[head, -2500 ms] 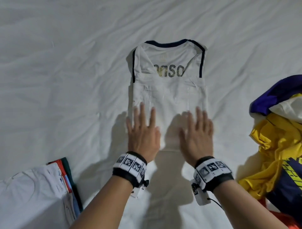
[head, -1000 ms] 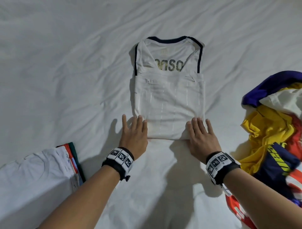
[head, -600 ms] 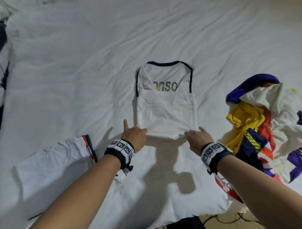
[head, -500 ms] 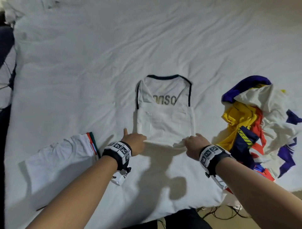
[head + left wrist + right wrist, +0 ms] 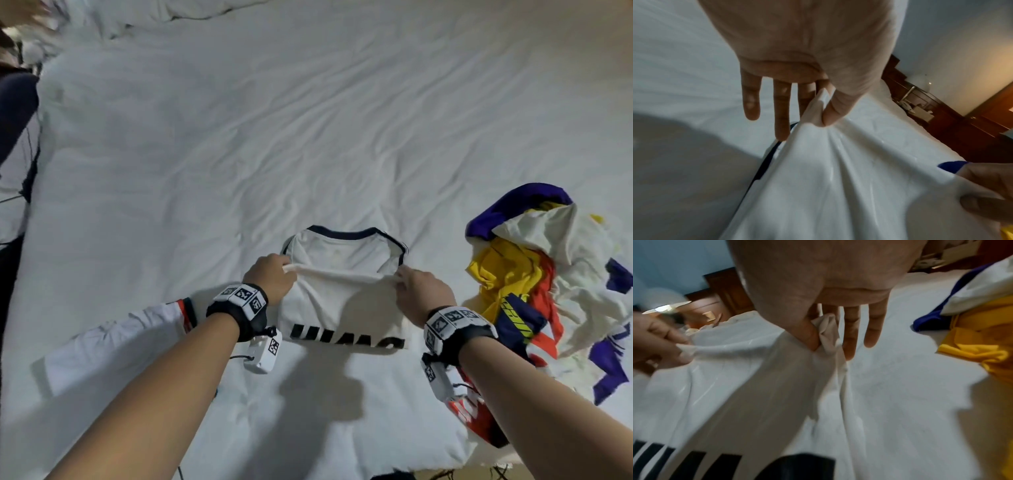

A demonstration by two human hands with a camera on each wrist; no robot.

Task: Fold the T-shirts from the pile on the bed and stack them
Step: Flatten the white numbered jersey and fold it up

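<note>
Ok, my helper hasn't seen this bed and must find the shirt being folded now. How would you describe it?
On the white bed, look at the near edge, between the colourful pile and the folded stack. The white T-shirt lies there, its lifted hem pinched by the left hand and right hand. Only it has a navy collar and black lettering.

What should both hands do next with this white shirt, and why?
Probably carry the pinched hem forward and lay it down at the collar. The left hand and right hand each pinch a hem corner of the white shirt, raised short of the navy collar, so the fold looks half done.
</note>
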